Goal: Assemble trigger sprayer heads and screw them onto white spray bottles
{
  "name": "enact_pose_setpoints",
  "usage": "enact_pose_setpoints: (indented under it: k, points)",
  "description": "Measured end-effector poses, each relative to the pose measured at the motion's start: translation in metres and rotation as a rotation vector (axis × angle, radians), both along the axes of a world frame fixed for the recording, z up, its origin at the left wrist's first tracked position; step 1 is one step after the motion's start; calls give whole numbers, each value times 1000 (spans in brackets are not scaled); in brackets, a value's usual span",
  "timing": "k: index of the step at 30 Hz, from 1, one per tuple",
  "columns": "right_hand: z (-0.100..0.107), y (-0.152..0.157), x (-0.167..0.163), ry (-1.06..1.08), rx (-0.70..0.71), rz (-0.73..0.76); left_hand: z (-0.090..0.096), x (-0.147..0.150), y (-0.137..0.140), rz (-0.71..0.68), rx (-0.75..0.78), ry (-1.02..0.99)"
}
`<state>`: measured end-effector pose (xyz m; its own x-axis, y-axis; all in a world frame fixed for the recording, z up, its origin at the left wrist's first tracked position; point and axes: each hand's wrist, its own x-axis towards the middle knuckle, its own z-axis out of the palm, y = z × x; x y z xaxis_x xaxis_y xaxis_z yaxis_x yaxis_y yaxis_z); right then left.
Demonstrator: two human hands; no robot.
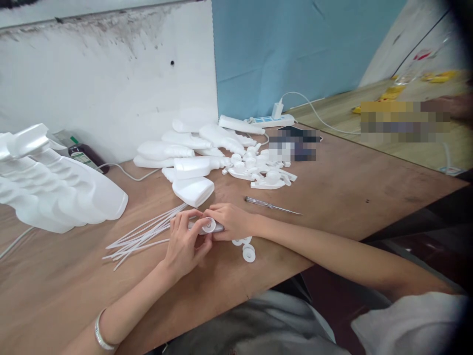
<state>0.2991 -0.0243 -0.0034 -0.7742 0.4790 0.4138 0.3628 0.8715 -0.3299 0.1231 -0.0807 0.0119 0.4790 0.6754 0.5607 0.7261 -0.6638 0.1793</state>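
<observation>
Both hands meet at the table's near side around a white trigger spray head point(209, 225), its round collar facing up toward me. My left hand point(183, 244) grips it from the left, fingers curled and thumb by the collar. From the right, my right hand point(232, 222) is closed on its other end, hiding much of the body. Thin white dip tubes point(138, 236) lie just left of my hands. A few white ring-shaped pieces point(249, 253) sit near my right wrist. Beyond the hands is a pile of similar spray heads point(269, 178).
White plastic bottles point(194, 167) lie heaped behind my hands; more point(84, 192) are stacked at left by a dark bottle point(88, 155). A screwdriver point(271, 204) lies beyond my right forearm. A power strip point(268, 121) and phone point(301, 132) are farther back. Another person's hand point(460, 106) shows at right.
</observation>
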Motion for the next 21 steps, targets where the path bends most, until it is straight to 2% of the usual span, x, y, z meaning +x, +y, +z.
enact_pose_setpoints:
  k: [11, 18, 21]
  points:
    - [1, 0, 1, -11, -20, -8, 5, 5, -1, 25, 34, 92]
    - [-1, 0, 0, 5, 10, 18, 0, 4, -2, 30, -62, -31]
    - [-1, 1, -1, 7, 17, 22, 0, 4, -3, 41, -43, -46]
